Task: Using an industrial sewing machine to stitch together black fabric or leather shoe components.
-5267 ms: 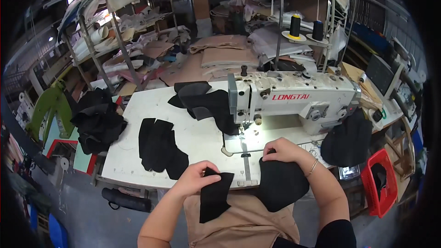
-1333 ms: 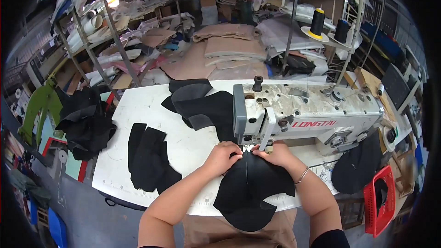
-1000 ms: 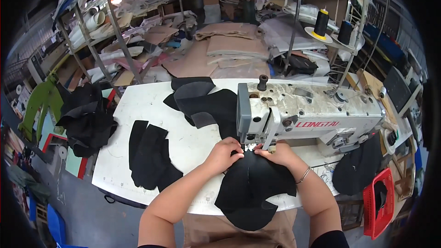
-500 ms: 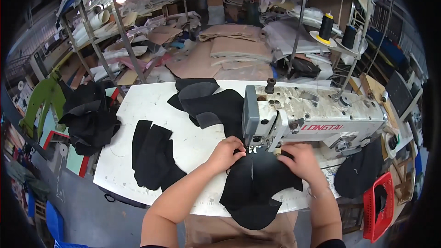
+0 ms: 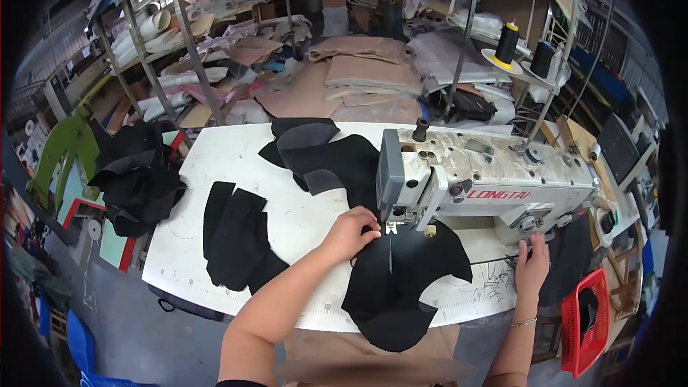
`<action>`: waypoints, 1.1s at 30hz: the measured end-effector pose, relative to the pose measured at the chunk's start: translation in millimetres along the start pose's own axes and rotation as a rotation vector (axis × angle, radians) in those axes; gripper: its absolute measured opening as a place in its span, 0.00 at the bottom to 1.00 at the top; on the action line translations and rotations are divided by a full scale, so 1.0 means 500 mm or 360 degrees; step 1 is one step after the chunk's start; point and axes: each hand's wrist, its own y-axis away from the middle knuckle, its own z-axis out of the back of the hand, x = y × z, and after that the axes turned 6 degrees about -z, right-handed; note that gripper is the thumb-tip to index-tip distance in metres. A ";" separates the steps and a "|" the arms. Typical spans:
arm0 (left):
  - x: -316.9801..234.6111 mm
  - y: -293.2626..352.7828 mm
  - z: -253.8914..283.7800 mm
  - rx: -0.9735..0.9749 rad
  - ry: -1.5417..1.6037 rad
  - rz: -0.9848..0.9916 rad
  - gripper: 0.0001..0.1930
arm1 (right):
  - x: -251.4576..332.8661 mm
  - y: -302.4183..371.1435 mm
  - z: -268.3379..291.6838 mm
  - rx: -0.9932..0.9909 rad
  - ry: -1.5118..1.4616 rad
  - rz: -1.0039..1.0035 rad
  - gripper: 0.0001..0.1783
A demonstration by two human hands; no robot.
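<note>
A black fabric piece (image 5: 394, 301) with curved cut-outs lies beneath the presser foot (image 5: 391, 228) of a white sewing machine (image 5: 487, 172). A straight light line runs down it from the foot, and its lower part hangs over the table's near edge. My left hand (image 5: 350, 235) is closed on the fabric's left edge, thumb and fingers pinched just beside the needle area. Away from the cloth, my right hand (image 5: 532, 265) is open, fingers stretched up below the lever and dial at the machine's right end. Nothing shows in it.
Black cut pieces (image 5: 236, 236) lie left on the white table (image 5: 179, 258), more (image 5: 330, 158) behind. A black fabric heap (image 5: 140, 179) sits far left near a green press (image 5: 61, 154). Thread cones (image 5: 507, 46) stand at upper right; a red basket (image 5: 584, 322) is lower right.
My right hand has let go of the fabric's right side and moved right to the machine's far end. My left hand stays at the fabric's left edge.
</note>
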 end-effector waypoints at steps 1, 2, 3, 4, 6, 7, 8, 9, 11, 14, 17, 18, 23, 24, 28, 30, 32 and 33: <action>0.000 0.002 -0.002 -0.0007 -0.0012 -0.0028 0.07 | -0.001 0.004 -0.003 0.0135 0.0067 -0.0033 0.19; 0.001 0.002 -0.003 -0.0015 -0.0024 -0.0056 0.07 | 0.007 0.012 -0.010 0.0139 0.0061 -0.0064 0.19; 0.001 0.000 -0.002 -0.0014 -0.0024 -0.0060 0.07 | 0.008 0.012 -0.011 0.0135 0.0062 -0.0066 0.19; 0.000 0.001 -0.002 -0.0005 -0.0013 -0.0061 0.06 | 0.009 0.014 -0.013 0.0159 0.0077 -0.0082 0.19; 0.000 0.003 -0.001 0.0004 -0.0003 -0.0062 0.06 | 0.009 0.013 -0.014 0.0167 0.0172 -0.0027 0.20; 0.001 0.005 0.000 0.0003 -0.0014 -0.0059 0.07 | 0.013 0.013 -0.014 0.0167 0.0171 -0.0028 0.20; 0.001 0.005 0.000 0.0000 -0.0025 -0.0058 0.07 | 0.020 0.013 -0.012 0.0171 0.0181 -0.0028 0.20; 0.003 0.006 0.000 -0.0001 -0.0025 -0.0061 0.07 | 0.024 0.012 -0.011 0.0175 0.0190 -0.0027 0.20; 0.007 0.008 0.000 -0.0011 -0.0013 -0.0103 0.07 | 0.014 0.015 -0.017 0.0165 0.0186 -0.0015 0.20; 0.007 0.009 -0.001 -0.0020 -0.0010 -0.0132 0.07 | 0.009 0.018 -0.017 0.0160 0.0165 -0.0020 0.20; 0.007 0.008 -0.002 0.0020 -0.0013 -0.0136 0.07 | 0.011 0.023 -0.015 0.0170 0.0150 -0.0057 0.20; 0.005 0.008 -0.002 0.0024 -0.0011 -0.0141 0.07 | 0.011 0.027 -0.012 0.0177 0.0152 -0.0074 0.21; 0.004 0.015 0.002 0.0012 0.0036 -0.0114 0.07 | 0.062 0.045 0.037 -0.0200 0.0131 0.0093 0.25; 0.003 0.021 0.008 0.0024 0.0035 -0.0111 0.07 | 0.092 0.065 0.050 -0.0222 -0.0133 0.0175 0.26; -0.081 0.059 0.046 -0.0344 -0.0086 -0.0395 0.07 | 0.182 0.195 0.082 0.0287 -0.0918 0.0383 0.31; -0.165 0.110 0.047 -0.0328 0.0108 -0.0590 0.10 | 0.232 0.231 0.105 0.0547 -0.1135 0.0485 0.34; -0.233 0.209 0.007 -0.0162 0.0247 -0.0761 0.14 | 0.274 0.236 0.115 0.0638 -0.1214 0.0519 0.35; -0.250 0.252 -0.025 -0.0091 0.0218 -0.0827 0.15 | 0.284 0.238 0.100 0.0661 -0.1228 0.0474 0.36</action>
